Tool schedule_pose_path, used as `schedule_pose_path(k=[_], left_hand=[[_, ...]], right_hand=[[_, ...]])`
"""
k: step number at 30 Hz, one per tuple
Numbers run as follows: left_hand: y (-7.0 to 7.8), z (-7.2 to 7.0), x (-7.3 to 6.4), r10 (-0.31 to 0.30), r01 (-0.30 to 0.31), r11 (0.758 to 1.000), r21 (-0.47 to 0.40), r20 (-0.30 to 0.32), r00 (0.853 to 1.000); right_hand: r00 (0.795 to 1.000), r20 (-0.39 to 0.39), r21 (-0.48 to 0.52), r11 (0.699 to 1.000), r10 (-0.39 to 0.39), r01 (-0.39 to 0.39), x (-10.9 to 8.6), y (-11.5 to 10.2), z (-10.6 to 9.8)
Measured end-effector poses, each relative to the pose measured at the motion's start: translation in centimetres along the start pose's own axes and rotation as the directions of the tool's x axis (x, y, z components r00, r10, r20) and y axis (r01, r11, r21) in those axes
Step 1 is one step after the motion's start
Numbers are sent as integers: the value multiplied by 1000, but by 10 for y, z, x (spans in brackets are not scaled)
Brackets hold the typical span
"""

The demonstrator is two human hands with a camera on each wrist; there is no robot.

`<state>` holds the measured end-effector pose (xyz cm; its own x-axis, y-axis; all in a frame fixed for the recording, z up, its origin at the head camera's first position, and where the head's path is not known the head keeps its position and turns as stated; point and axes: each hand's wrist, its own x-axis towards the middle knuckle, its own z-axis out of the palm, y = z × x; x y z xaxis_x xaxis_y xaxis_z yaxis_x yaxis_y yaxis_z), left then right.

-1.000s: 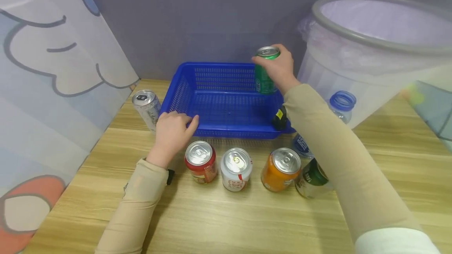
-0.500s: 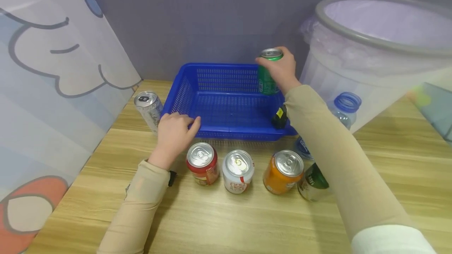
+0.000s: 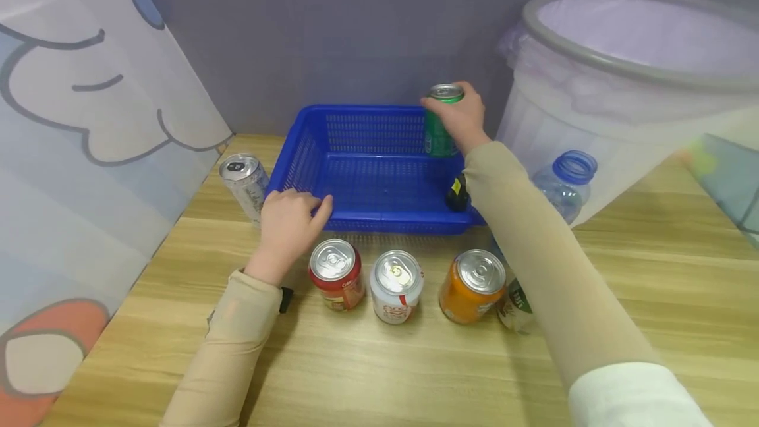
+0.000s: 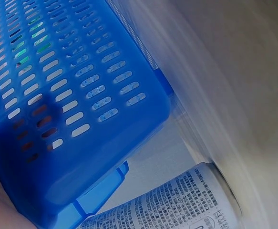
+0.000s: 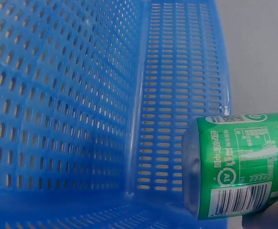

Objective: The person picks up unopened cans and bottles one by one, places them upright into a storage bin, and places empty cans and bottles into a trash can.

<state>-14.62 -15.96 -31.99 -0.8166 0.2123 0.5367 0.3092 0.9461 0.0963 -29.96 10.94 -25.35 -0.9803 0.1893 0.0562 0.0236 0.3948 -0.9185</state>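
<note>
In the head view, a blue plastic basket [image 3: 379, 224] with slotted walls stands at the back of the table. My right hand [image 3: 464, 117] grips a green drink can [image 3: 439, 134] upright inside its back right corner. The right wrist view shows the can's silver base [image 5: 191, 171] close to a slotted wall; whether it touches the floor of the basket I cannot tell. My left hand [image 3: 290, 223] holds the rim at the front left corner, thumb along the front edge. Beside that corner a silver-white can [image 3: 246, 183] stands outside the basket; its printed side [image 4: 177, 205] shows in the left wrist view.
Along the basket's front stand a red can [image 3: 337, 275], a white can [image 3: 396, 288] and an orange can [image 3: 471, 288]. A green-and-white can [image 3: 516, 308] and a clear bottle [image 3: 563, 190] are partly behind my right sleeve. A lined bin [image 3: 581, 117] stands at the right.
The green can and my right hand have sunk very slightly in the basket's back right corner. My right forearm has shifted a little left, and the left hand keeps its place on the rim.
</note>
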Motion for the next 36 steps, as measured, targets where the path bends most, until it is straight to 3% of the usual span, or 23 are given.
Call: schedule_pose_path(k=[6, 11, 20, 26, 36], left_hand=[[0, 0, -1, -9, 9, 1000, -1, 15, 1000], [2, -1, 0, -2, 2, 1000, -9, 11, 1000], [4, 3, 3, 9, -9, 1000, -17, 1, 1000], [5, 2, 4, -4, 5, 1000, -17, 22, 1000], [5, 3, 2, -4, 5, 1000, -18, 24, 1000]], right_hand=[[995, -7, -3, 995, 99, -99, 4, 10, 2], [986, 8, -95, 981, 169, -168, 7, 18, 0], [985, 86, -237, 964, 149, -125, 10, 24, -1], [980, 151, -274, 958, 129, -84, 9, 24, 2], [979, 161, -313, 947, 123, -67, 4, 26, 1]])
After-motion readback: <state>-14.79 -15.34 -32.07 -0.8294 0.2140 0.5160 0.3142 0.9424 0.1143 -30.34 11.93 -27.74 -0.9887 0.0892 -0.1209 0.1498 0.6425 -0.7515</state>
